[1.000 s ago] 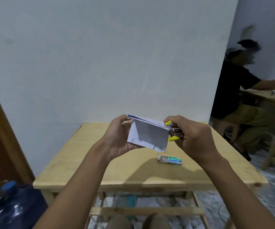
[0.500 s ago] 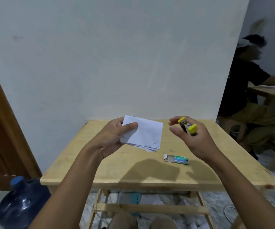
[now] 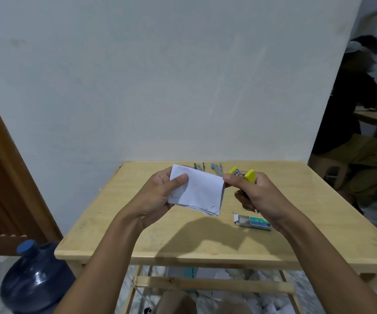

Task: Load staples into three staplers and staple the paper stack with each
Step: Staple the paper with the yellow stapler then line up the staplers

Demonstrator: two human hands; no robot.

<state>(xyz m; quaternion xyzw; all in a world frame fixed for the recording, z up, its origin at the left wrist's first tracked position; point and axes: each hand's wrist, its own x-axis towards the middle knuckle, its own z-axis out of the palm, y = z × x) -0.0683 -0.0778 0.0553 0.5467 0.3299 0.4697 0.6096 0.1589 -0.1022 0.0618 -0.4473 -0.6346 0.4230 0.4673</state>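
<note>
Matt pale wood table (image 3: 183, 241)

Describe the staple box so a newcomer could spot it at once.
Find the light wooden table. On its right side, just under the right hand, lies the staple box. Unlike the paper stack and yellow stapler held above, it rests flat on the wood, green-labelled, left flap open.

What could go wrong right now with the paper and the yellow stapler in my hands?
The right hand touches the edge of the paper stack beside the yellow stapler it holds, so a fingertip might get pinched. The left hand grips only one side in mid-air, and sheets fan at the lower corner, so they may staple crooked.
</note>
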